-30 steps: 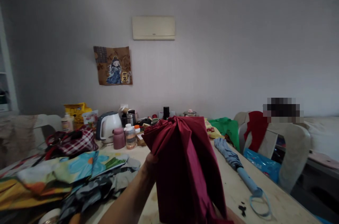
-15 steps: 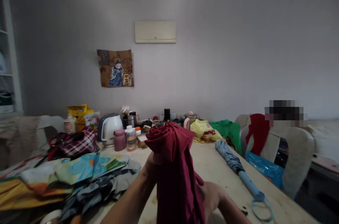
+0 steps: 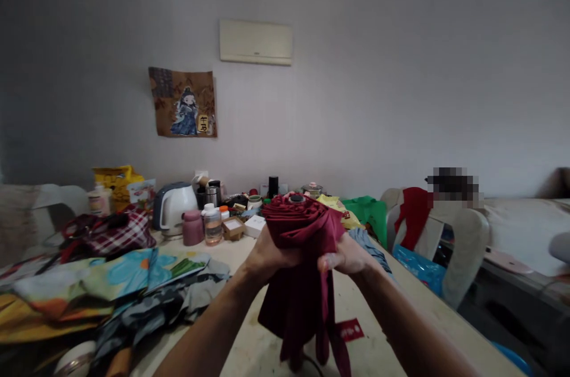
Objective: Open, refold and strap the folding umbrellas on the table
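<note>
A dark red folding umbrella (image 3: 307,222) stands upright in front of me, its cloth gathered in folds around a dark round end at the top. My left hand (image 3: 274,255) is wrapped around its left side just below the top. On the other side my right hand (image 3: 345,255) grips the cloth, thumb to the front. Loose panels and a strap hang below both hands, with a small red tag (image 3: 351,330) at the lower right. The fingers behind the cloth are hidden.
A white kettle (image 3: 177,211), a pink jar (image 3: 192,227) and bottles line the table's back. Flowered cloth (image 3: 129,276) and a grey camouflage cloth (image 3: 164,306) lie left. A blue umbrella (image 3: 369,246) lies right, partly hidden. A person sits beyond a chair (image 3: 467,246).
My right hand has risen from low on the cloth to near the top, level with my left. The umbrella's top now tips toward me, and the view has shifted right.
</note>
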`<state>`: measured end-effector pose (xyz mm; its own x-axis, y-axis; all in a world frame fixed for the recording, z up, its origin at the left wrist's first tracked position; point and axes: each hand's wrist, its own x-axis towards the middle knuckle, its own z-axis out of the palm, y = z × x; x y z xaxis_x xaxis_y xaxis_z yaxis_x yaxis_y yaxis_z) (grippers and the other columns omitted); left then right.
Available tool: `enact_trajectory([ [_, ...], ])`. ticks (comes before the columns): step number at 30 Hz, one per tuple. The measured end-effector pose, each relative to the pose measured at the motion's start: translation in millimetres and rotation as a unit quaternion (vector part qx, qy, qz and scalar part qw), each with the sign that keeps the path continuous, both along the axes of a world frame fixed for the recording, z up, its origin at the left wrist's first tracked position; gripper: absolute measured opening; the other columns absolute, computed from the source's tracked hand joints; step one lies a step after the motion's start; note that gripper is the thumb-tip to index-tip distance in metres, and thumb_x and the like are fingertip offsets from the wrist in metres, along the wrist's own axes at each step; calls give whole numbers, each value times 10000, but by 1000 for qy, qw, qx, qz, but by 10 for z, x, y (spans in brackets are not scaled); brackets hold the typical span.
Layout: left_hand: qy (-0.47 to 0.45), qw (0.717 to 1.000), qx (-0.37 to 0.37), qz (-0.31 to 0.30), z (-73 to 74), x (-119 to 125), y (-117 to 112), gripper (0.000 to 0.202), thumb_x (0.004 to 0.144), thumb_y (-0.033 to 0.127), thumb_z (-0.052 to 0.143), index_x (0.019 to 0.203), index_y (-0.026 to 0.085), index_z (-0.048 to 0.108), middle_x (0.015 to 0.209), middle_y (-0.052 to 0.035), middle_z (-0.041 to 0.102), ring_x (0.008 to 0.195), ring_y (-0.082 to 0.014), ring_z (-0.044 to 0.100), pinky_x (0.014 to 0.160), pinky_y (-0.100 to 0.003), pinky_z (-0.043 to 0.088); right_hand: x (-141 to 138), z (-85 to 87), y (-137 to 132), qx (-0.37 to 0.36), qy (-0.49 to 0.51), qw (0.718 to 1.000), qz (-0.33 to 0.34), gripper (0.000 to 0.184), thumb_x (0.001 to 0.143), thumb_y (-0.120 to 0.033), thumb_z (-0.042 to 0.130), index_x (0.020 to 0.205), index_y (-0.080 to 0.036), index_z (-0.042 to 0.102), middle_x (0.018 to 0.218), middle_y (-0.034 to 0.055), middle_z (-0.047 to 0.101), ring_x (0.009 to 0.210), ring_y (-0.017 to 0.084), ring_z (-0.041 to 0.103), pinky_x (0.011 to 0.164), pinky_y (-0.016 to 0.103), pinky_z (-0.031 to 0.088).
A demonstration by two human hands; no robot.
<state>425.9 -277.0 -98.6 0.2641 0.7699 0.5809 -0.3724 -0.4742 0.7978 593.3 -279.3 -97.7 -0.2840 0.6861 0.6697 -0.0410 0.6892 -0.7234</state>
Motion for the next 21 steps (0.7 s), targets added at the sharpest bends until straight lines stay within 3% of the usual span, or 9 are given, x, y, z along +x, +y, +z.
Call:
enact_trajectory([
  [3, -9, 998, 61, 32, 6, 111, -90, 682, 461, 81, 812, 1120, 148, 648, 1201, -95, 671, 1169, -312, 574, 1113, -432, 337, -84, 72, -98, -13, 43, 998, 48, 1288, 451, -626, 868, 1518, -233, 263, 1310, 135, 594, 1316, 331, 477, 1118, 510, 336],
  [5, -17, 998, 61, 22, -21, 157, -156, 701, 488, 89, 794, 1162, 141, 610, 1255, -108, 637, 1183, -306, 561, 1088, -418, 364, -95, 98, -156, -16, 63, 997, 42, 1312, 494, -572, 881, 1542, -255, 158, 1361, 137, 561, 1317, 315, 484, 1131, 512, 314],
  [9, 22, 996, -11, -88, -172, 175, -151, 599, 542, 122, 762, 1127, 135, 633, 1169, -109, 672, 1046, -295, 622, 899, -372, 495, -42, 132, -208, -21, 77, 997, -4, 1359, 506, -455, 914, 1549, -278, 61, 1343, 127, 580, 1261, 307, 540, 1111, 512, 348],
  [11, 65, 991, -27, -113, -266, 183, -78, 606, 544, 120, 754, 1140, 137, 643, 1072, -90, 699, 972, -277, 639, 824, -340, 511, -21, 145, -208, -27, 83, 996, -9, 1365, 505, -433, 916, 1548, -268, 51, 1284, 120, 618, 1202, 302, 584, 1088, 506, 380],
  [14, 124, 992, 15, -35, -338, 252, -5, 458, 550, 119, 727, 1007, 123, 689, 900, -60, 704, 833, -237, 636, 709, -299, 504, -33, 169, -204, -19, 76, 996, -38, 1405, 500, -395, 915, 1547, -223, -6, 1216, 117, 649, 1124, 287, 626, 1053, 486, 426],
  [17, 154, 985, 27, 76, -320, 377, -62, 308, 570, 161, 729, 876, 136, 699, 811, -46, 695, 771, -229, 628, 645, -288, 493, -79, 196, -202, 4, 66, 987, -146, 1417, 486, -336, 911, 1546, -192, -19, 1131, 103, 669, 1035, 280, 652, 1012, 483, 468],
  [19, 144, 980, 22, 139, -309, 444, -131, 330, 588, 205, 753, 910, 158, 698, 860, -53, 713, 813, -246, 646, 686, -307, 509, -102, 206, -198, 25, 63, 970, -234, 1342, 491, -308, 896, 1543, -187, 71, 1098, 97, 665, 975, 276, 658, 988, 481, 488],
  [21, 114, 983, 28, 143, -341, 463, -164, 404, 597, 227, 776, 987, 168, 684, 936, -63, 722, 862, -252, 653, 745, -324, 520, -104, 200, -187, 40, 70, 956, -283, 1189, 521, -272, 858, 1511, -180, 204, 1062, 88, 664, 911, 257, 658, 946, 456, 512],
])
